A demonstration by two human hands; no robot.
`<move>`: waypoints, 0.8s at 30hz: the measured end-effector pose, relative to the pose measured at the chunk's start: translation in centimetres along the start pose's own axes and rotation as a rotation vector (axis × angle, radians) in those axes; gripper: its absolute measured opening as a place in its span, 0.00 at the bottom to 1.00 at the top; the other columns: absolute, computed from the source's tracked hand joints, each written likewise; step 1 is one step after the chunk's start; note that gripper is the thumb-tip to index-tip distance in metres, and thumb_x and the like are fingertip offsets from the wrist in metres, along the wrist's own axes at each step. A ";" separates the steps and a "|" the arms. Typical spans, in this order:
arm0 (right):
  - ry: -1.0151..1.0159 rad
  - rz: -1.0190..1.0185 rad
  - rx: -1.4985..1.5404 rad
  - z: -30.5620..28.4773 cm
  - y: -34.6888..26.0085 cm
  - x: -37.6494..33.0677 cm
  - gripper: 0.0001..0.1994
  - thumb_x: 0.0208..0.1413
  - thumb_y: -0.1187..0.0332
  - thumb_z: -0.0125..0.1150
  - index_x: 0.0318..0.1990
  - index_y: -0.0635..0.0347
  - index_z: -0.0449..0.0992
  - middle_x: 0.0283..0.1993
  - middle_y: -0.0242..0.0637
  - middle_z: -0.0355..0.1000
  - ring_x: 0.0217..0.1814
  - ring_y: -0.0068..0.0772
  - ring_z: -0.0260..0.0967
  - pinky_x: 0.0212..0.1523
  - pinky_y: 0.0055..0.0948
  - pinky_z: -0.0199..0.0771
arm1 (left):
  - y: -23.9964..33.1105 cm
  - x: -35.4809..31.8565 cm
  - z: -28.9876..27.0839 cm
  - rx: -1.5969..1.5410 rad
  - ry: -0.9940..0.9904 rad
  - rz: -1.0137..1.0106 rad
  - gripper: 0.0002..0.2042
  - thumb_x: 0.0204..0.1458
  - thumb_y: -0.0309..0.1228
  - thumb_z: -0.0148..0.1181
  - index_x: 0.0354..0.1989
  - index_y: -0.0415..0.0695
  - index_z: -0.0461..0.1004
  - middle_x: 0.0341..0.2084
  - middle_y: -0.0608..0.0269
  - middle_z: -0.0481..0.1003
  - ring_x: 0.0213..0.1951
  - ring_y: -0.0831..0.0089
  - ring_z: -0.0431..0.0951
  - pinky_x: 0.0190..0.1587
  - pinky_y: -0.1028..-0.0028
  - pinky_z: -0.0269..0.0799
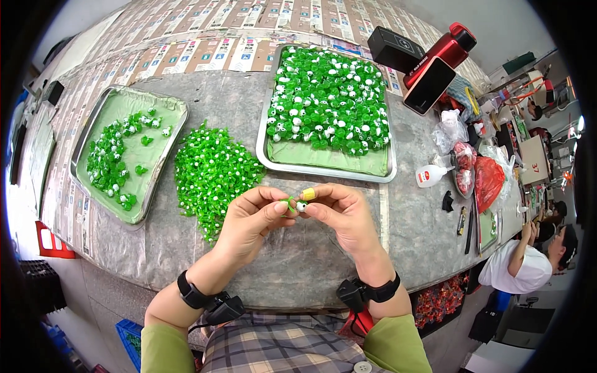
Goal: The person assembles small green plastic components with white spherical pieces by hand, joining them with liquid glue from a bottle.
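Over the near middle of the table, my left hand (252,219) pinches a small green plastic piece (288,205) between thumb and fingertips. My right hand (343,217), with a yellow wrap on one fingertip, pinches a small white ball with black spots (301,206). The two pieces meet or nearly meet; whether they are joined I cannot tell. Left of my hands lies a heap of loose green pieces (214,171) with white bits among them. Beyond my hands, a large metal tray (390,163) is packed with green pieces carrying white balls.
At the left, a smaller tray (138,214) holds some green-and-white pieces. Toward the right are a white glue bottle (431,176), a red plastic bag (489,181), a phone (429,86), a red flask (443,55) and a black box (395,48). Another person (519,267) sits at the far right.
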State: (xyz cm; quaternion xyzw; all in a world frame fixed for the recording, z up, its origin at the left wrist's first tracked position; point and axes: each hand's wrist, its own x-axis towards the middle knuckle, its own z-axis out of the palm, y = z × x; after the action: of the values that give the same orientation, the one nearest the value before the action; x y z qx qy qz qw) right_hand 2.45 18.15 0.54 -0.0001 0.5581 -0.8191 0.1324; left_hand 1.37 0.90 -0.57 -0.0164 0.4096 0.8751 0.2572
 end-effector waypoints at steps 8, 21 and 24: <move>0.069 -0.036 0.054 0.4 0.0 0.0 0.10 0.42 0.81 0.56 0.36 0.64 0.71 0.36 0.38 0.70 0.37 0.24 0.67 0.40 0.21 0.68 | -0.3 0.0 -0.2 -0.006 0.054 0.042 0.06 0.46 0.26 0.53 0.33 0.39 0.68 0.27 0.62 0.72 0.30 0.77 0.73 0.33 0.78 0.71; 0.095 -0.149 0.022 0.8 0.1 -0.3 0.10 0.41 0.82 0.56 0.34 0.64 0.71 0.34 0.37 0.70 0.36 0.24 0.67 0.40 0.21 0.68 | -0.4 -0.1 0.1 0.159 0.070 0.100 0.06 0.44 0.24 0.55 0.31 0.38 0.69 0.25 0.62 0.72 0.28 0.77 0.73 0.33 0.79 0.70; 0.095 -0.146 -0.011 0.8 0.2 -0.3 0.10 0.41 0.82 0.56 0.34 0.64 0.71 0.34 0.37 0.70 0.36 0.24 0.67 0.40 0.21 0.68 | -0.4 0.0 0.2 0.163 0.072 0.099 0.06 0.44 0.24 0.55 0.30 0.37 0.69 0.25 0.63 0.72 0.28 0.78 0.73 0.33 0.79 0.70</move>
State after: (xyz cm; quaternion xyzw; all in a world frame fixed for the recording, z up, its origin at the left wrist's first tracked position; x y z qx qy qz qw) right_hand 2.91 17.41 0.74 -0.0026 0.5667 -0.8227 0.0457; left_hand 1.64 1.23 -0.76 -0.0065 0.4887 0.8494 0.1993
